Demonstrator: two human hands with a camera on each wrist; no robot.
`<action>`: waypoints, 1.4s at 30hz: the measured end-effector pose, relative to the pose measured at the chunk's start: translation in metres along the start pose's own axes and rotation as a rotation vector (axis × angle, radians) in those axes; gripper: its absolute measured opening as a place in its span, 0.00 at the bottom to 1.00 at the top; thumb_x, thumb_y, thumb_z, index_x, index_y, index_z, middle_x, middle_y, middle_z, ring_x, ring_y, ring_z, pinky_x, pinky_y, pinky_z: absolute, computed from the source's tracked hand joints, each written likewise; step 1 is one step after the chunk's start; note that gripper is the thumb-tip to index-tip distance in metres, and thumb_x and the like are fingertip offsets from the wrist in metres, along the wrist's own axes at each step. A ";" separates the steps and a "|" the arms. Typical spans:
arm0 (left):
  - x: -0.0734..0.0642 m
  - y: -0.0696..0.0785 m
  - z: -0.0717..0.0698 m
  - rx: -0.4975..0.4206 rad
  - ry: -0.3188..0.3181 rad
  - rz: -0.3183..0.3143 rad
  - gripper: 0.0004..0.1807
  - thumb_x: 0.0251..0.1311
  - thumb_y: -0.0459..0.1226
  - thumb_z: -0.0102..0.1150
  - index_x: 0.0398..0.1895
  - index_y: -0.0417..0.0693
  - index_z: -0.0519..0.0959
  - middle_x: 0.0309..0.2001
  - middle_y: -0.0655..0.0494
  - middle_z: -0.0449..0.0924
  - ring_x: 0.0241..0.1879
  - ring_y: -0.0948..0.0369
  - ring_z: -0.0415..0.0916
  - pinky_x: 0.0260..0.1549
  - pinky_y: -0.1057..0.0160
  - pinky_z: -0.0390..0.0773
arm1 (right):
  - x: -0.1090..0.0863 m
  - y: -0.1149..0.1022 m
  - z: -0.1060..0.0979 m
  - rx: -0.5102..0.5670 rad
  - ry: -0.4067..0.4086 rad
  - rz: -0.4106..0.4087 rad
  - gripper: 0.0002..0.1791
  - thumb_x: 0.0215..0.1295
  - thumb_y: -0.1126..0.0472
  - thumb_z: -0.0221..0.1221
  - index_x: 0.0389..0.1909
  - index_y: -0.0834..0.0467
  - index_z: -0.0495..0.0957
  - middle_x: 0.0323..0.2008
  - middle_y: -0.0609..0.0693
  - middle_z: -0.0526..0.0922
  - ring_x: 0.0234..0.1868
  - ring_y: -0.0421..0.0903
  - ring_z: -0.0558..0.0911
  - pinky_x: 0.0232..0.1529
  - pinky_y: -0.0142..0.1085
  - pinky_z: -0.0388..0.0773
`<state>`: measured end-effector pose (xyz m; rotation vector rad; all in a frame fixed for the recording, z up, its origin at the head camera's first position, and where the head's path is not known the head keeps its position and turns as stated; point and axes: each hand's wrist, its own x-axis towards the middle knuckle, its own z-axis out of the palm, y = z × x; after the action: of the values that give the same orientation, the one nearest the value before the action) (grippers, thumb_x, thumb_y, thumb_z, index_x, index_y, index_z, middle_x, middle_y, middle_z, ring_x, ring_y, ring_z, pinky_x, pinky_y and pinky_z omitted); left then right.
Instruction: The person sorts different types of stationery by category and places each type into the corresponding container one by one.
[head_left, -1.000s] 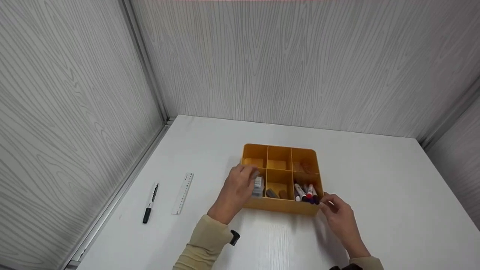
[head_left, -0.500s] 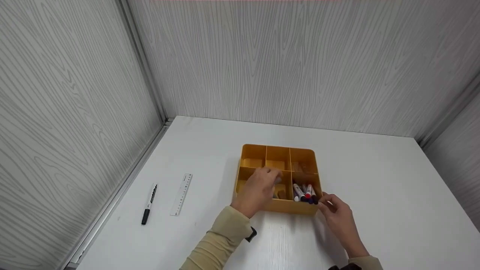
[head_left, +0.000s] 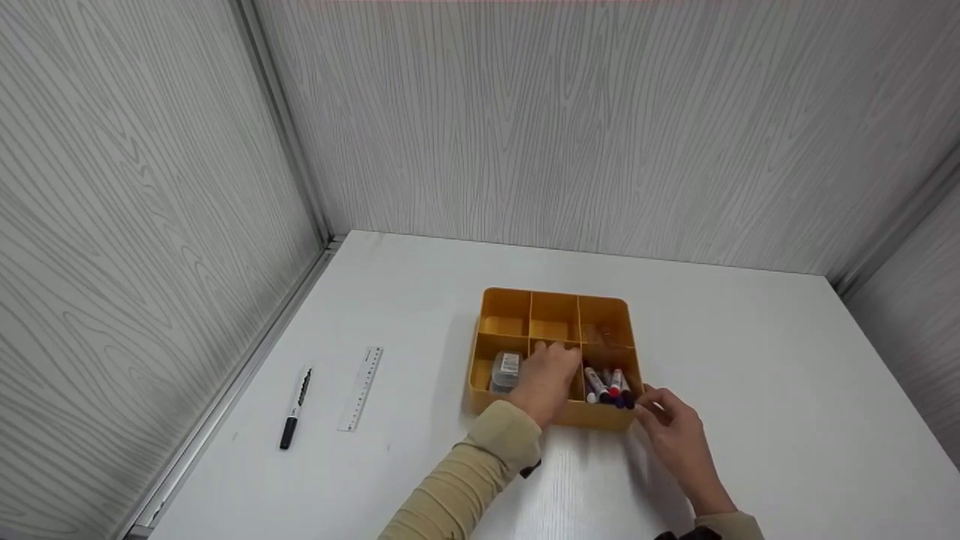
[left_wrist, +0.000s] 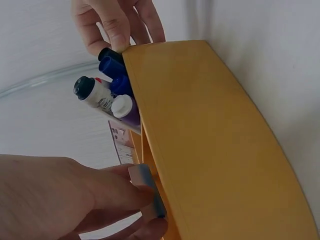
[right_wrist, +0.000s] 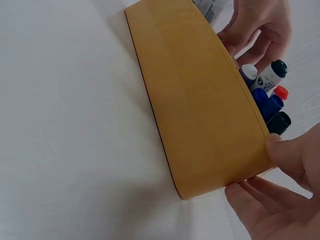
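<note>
A yellow divided organizer box (head_left: 600, 416) stands on the table. My left hand (head_left: 551, 382) reaches into its front middle compartment. In the left wrist view, its thumb and fingers pinch a small blue-grey and pale eraser-like block (left_wrist: 145, 182) at the box's front wall. My right hand (head_left: 679, 435) grips the front right corner, with thumb on the rim and fingers against the side. Several markers (head_left: 616, 386) with white, red, blue and dark caps lean in the front right compartment. A clear lidded case (head_left: 507, 371) with a white label sits in the front left one.
To the left on the white table (head_left: 420, 300) lie a clear ruler (head_left: 361, 388) and a black-capped marker (head_left: 296, 409). Something transparent (head_left: 602, 335) lies in the back right compartment. Wood-grained panels (head_left: 570, 135) stand around the table.
My left hand has moved right, from the front left compartment into the front middle one, leaving the clear case in view. My right hand has stayed at the box's corner.
</note>
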<state>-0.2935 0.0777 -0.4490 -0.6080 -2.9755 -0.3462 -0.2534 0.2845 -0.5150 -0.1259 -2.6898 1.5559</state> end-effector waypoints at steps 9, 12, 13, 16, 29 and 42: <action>0.016 0.010 0.012 0.128 -0.087 -0.163 0.12 0.60 0.33 0.67 0.46 0.53 0.86 0.46 0.51 0.84 0.46 0.53 0.80 0.37 0.58 0.85 | 0.001 0.000 0.000 -0.006 -0.008 0.028 0.04 0.72 0.64 0.55 0.45 0.58 0.74 0.70 0.61 0.68 0.70 0.61 0.70 0.61 0.46 0.74; 0.019 0.012 0.015 0.182 -0.097 -0.169 0.11 0.60 0.34 0.67 0.46 0.53 0.86 0.47 0.50 0.83 0.45 0.52 0.80 0.35 0.60 0.85 | 0.001 0.000 0.001 -0.003 0.008 0.008 0.04 0.72 0.65 0.56 0.44 0.59 0.75 0.69 0.63 0.69 0.68 0.62 0.71 0.61 0.46 0.75; 0.019 0.013 0.016 0.192 -0.100 -0.170 0.10 0.61 0.34 0.66 0.45 0.52 0.87 0.47 0.50 0.83 0.45 0.52 0.80 0.34 0.60 0.85 | 0.001 0.001 0.001 -0.004 0.012 0.000 0.04 0.71 0.66 0.56 0.43 0.59 0.75 0.69 0.63 0.69 0.68 0.62 0.71 0.61 0.46 0.75; 0.021 0.012 0.020 0.216 -0.098 -0.175 0.09 0.63 0.34 0.64 0.45 0.51 0.87 0.48 0.49 0.83 0.44 0.51 0.80 0.32 0.61 0.85 | 0.000 0.001 0.001 0.001 0.026 -0.014 0.03 0.70 0.68 0.56 0.43 0.60 0.75 0.68 0.65 0.70 0.67 0.62 0.72 0.60 0.47 0.75; 0.026 0.005 0.029 0.112 -0.145 -0.157 0.07 0.62 0.32 0.65 0.42 0.47 0.87 0.55 0.40 0.78 0.51 0.46 0.77 0.44 0.56 0.83 | 0.000 -0.004 0.000 -0.021 -0.001 0.038 0.05 0.72 0.65 0.56 0.45 0.59 0.75 0.70 0.63 0.68 0.70 0.63 0.69 0.63 0.49 0.72; 0.021 0.004 0.028 0.048 -0.142 -0.101 0.09 0.67 0.32 0.58 0.41 0.43 0.87 0.48 0.40 0.83 0.48 0.47 0.81 0.47 0.53 0.82 | 0.000 -0.001 0.002 -0.008 0.012 -0.011 0.04 0.71 0.66 0.57 0.44 0.60 0.75 0.68 0.64 0.70 0.68 0.62 0.71 0.61 0.47 0.74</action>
<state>-0.3122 0.0956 -0.4723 -0.4977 -3.1477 -0.2472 -0.2536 0.2828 -0.5154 -0.1195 -2.6836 1.5359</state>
